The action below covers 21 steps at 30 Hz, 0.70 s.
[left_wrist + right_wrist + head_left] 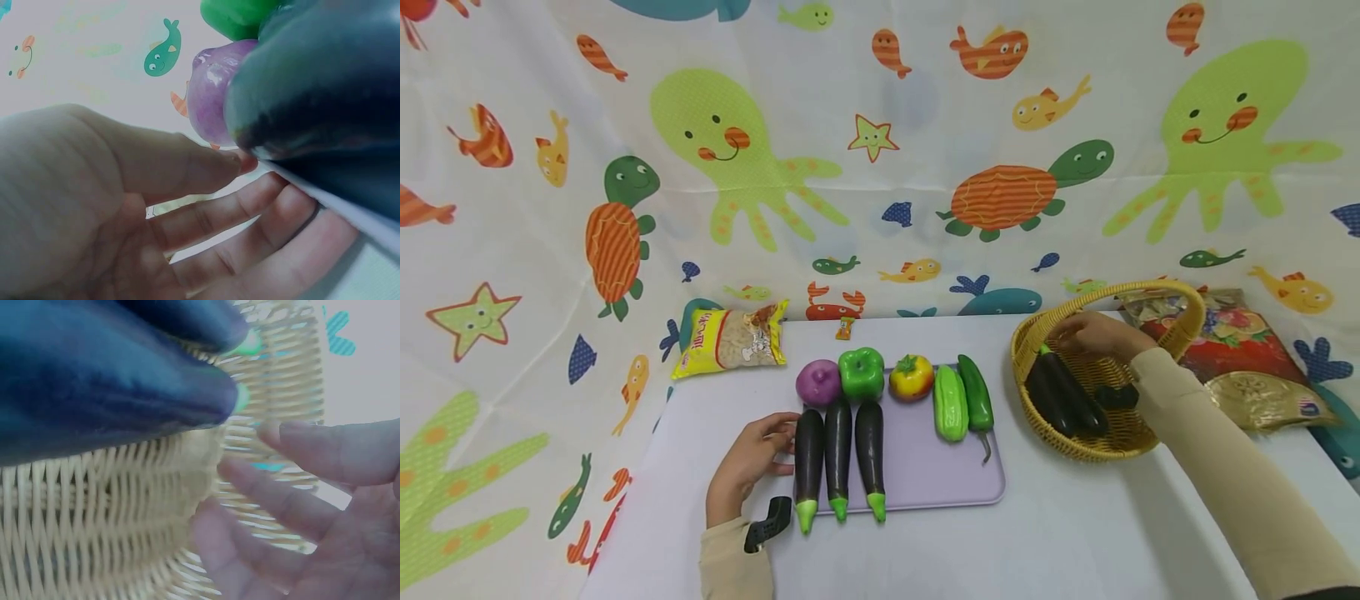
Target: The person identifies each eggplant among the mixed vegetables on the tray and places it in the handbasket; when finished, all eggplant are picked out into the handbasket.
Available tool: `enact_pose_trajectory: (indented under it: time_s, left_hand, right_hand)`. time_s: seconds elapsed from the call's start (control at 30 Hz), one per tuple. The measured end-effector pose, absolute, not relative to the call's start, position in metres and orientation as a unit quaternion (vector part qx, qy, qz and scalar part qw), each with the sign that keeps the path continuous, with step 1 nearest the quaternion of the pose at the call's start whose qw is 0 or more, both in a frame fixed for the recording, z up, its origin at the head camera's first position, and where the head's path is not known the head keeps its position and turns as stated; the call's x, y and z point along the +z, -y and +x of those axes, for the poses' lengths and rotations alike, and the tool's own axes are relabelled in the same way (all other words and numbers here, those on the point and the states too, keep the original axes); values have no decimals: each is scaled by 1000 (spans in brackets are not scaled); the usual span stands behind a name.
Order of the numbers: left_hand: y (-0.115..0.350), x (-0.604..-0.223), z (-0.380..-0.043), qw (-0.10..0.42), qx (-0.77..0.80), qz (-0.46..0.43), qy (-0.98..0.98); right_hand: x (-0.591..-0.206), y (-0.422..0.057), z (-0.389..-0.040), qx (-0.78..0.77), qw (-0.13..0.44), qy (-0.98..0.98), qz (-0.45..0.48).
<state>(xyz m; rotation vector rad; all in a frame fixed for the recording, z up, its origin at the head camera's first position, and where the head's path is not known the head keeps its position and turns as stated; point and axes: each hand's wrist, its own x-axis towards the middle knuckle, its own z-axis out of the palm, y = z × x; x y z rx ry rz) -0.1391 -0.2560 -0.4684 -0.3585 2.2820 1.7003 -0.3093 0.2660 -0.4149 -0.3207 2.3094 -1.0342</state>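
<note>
My left hand [756, 457] is at the left edge of a lilac tray [925, 483], beside the nearest of three eggplants [808, 467]. In the left wrist view its fingers [250, 237] reach the tray's edge and the thumb lies near the eggplant's end, with no grip on it. Inside a wicker basket [1045, 425] is my right hand [1101, 335], fingers spread and holding nothing. Dark eggplants [1063, 396] lie in the basket; in the right wrist view two green tips [240, 398] show close to the fingers.
On the tray are a purple onion [818, 382], green bell pepper [861, 373], red-yellow fruit [912, 378], cucumber [951, 404] and green chili [975, 392]. A yellow snack bag [730, 337] and small orange packet [845, 328] lie behind. A red-gold bag [1247, 350] sits right of the basket.
</note>
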Motion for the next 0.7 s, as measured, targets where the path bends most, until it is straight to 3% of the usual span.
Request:
enact_pose_trajectory:
  time_s: [0.17, 0.43, 0.7]
  left_hand:
    - [257, -469, -139, 139, 582, -126, -791]
    - [257, -469, -139, 136, 578, -125, -795]
    - [256, -467, -139, 138, 576, -123, -796]
  right_hand:
    - [-395, -257, -280, -297, 228, -911, -173]
    - [-382, -232, -193, -166, 58, -968, -179]
    - [-413, -180, -110, -173, -224, -946, -156]
